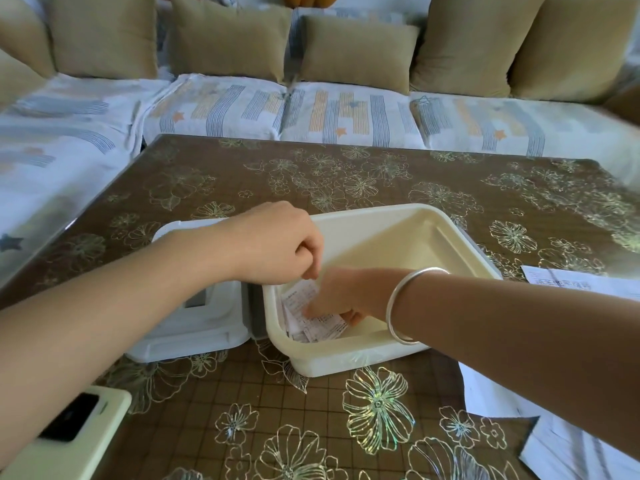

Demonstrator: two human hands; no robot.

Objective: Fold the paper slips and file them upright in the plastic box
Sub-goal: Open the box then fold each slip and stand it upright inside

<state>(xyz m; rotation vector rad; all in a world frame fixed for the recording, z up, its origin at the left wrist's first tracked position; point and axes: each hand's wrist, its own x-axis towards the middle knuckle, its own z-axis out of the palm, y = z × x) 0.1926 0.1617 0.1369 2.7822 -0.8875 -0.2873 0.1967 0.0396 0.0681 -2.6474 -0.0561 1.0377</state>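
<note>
The plastic box [346, 358] stands open on the brown flowered surface [346, 174], and both hands meet at its near left corner. The paper slips [325, 327] sit in that corner, leaning against the left wall, with one printed slip rising higher than the others.

The left hand [277, 244] reaches in from the left over the rim. Its fingers [311, 271] are curled downward, and their tips pinch the top edge of the tallest slip.

The right hand [336, 292] is down inside the box, just beside and below the left hand. Its fingers are bent in among the slips with the thumb on the near side, so it grips them low down. A silver bangle [398, 306] circles the right wrist, level with the box's near rim.

A white lid [194, 327] lies flat just left of the box, partly under the left forearm. A phone [69, 431] lies at the near left edge of the surface. More printed paper sheets [571, 278] lie to the right of the box, well apart from the hands. A sofa [346, 112] with tan cushions [356, 53] runs behind the surface.
</note>
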